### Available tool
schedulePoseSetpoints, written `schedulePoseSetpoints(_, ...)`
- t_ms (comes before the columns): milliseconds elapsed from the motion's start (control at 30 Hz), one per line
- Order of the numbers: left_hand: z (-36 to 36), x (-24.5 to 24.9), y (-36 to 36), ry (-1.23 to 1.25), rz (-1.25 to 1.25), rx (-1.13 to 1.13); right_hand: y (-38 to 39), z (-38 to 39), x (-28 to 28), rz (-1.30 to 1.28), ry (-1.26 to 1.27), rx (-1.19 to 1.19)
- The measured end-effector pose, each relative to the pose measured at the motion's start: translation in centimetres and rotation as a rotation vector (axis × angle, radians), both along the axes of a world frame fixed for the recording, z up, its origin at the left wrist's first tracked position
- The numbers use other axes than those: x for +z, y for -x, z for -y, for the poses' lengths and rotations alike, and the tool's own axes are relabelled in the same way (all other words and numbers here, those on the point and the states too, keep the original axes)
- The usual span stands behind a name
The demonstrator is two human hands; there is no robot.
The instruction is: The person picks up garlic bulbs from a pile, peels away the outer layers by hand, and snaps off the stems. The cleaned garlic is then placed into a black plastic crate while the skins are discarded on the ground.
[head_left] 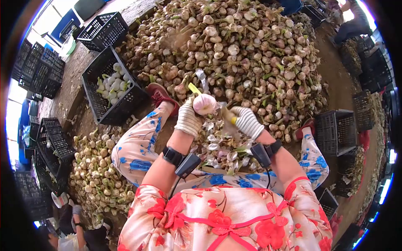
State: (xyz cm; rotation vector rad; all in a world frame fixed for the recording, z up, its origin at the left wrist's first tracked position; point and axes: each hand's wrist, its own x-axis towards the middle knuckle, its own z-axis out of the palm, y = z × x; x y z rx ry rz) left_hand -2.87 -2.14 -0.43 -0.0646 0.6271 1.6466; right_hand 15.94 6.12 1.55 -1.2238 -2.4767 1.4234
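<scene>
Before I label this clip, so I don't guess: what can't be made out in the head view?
- What the right hand grips: blurred and mostly enclosed by the hand; only a yellow bit shows.
- Underside of the garlic bulb: covered by the left hand holding it.
- Person at lower left: cut off by the lens edge.
- Floor of the crate: hidden by the white bulbs and its near wall.

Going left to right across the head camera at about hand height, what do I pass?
stacked black crates → crate of peeled garlic → left hand → garlic bulb it holds → right hand → lone black crate
</scene>
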Motion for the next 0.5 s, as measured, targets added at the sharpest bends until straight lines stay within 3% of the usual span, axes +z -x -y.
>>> schedulePoseSetpoints(67, -0.1, 0.0, -0.5, 0.11, 0.006, 0.035, 0.6, 0.9, 1.4, -0.389, -0.012, -0.107)
schedulePoseSetpoints(133, -0.3, -1.1, -0.2, -0.2, 0.199, -0.067, 2.5, 2.9, 5.0, -0.619, -0.109, -0.125)
schedulePoseSetpoints(167, -0.2, 1.9, -1.4, 0.073, 0.132, 0.065, 3.5, 3.5, 4.6, -0.827, -0.087, -0.16)
schedulePoseSetpoints(200, 0.0, 1.2, -0.9, 0.0, 0.126, 0.071, 3.5, 3.7, 3.3, -0.775, -0.08, -0.171)
schedulePoseSetpoints(267, 0.6, 0.9, 0.1, -0.103, 0.222, -0.04, 3.2, 4.4, 1.8, -0.592, -0.317, -0.062)
schedulePoseSetpoints(333, 1.1, 1.6, 0.5, -0.127, 0.201, 0.0, 2.2, 4.7, -1.5, -0.04, -0.412, 0.325)
schedulePoseSetpoints(367, 1.3, 1.8, 0.7, -0.146, 0.187, 0.038, 1.2, 4.8, -3.1, 0.229, -0.262, 0.56)
schedulePoseSetpoints(400, 1.3, 2.1, 1.0, -0.156, 0.186, 0.039, 0.5, 5.4, -1.9, 0.255, -0.222, 0.637)
schedulePoseSetpoints(467, 1.7, 2.4, 1.1, -0.359, 0.248, 0.034, -0.5, 5.5, -1.5, 0.086, -0.221, 0.593)
schedulePoseSetpoints(500, 1.9, 2.9, 1.0, -0.385, 0.164, 0.018, -0.4, 5.3, -1.0, 0.164, -0.187, 0.513)
